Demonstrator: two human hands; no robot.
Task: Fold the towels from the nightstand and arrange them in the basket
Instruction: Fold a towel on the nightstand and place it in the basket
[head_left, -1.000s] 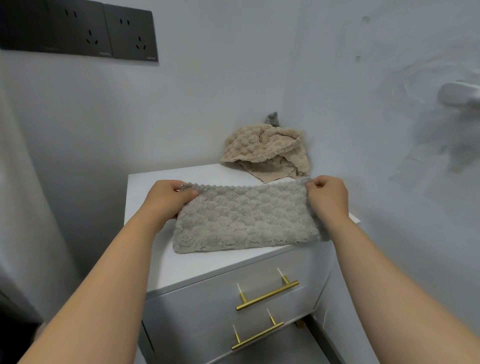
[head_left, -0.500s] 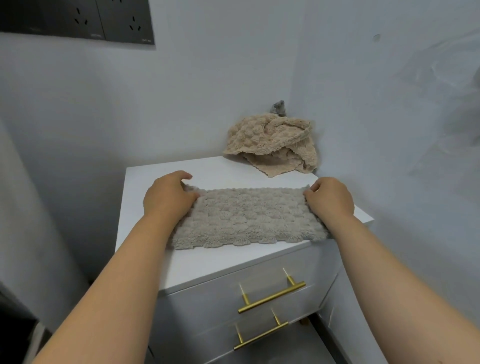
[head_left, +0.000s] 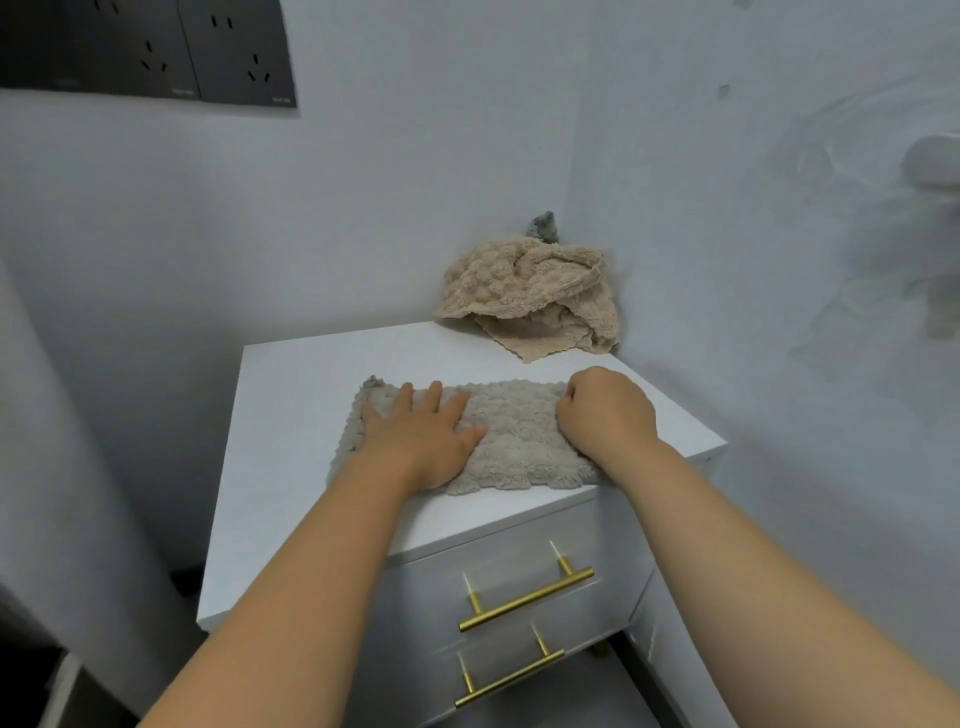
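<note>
Left hand (head_left: 421, 436): flat, palm down, fingers spread, pressing on the left half of the grey towel (head_left: 514, 431). The fingertips point away from the person and stop just short of the towel's far edge.

Right hand (head_left: 605, 415): fingers curled into a loose fist that sits on the towel's right end. It grips the fabric at the far right corner. The pinch point itself is hidden under the knuckles.

The grey towel lies flat on the nightstand (head_left: 291, 415) as a long strip, and looks folded once. It spans from just left of the left hand to under the right hand. Its near edge runs close to the nightstand's front edge, under both wrists. A small darker tag or corner sticks up at the far left, just beyond the left fingertips.

The beige towel (head_left: 530, 296) is a crumpled, unfolded heap beyond the right hand, in the back corner of the nightstand against the walls. It is apart from the grey towel, with a strip of bare white top between them. A small grey scrap (head_left: 543, 228) pokes up behind the heap; I can't tell what it is.

Below both forearms are two drawer fronts, each with a brass bar handle, upper (head_left: 524, 597) and lower (head_left: 509, 675). Both drawers look closed.

A dark socket panel (head_left: 156, 47) is on the wall high above the left hand. A blurred white fitting (head_left: 935, 161) is on the wall far right of the right hand, unidentifiable.
</note>
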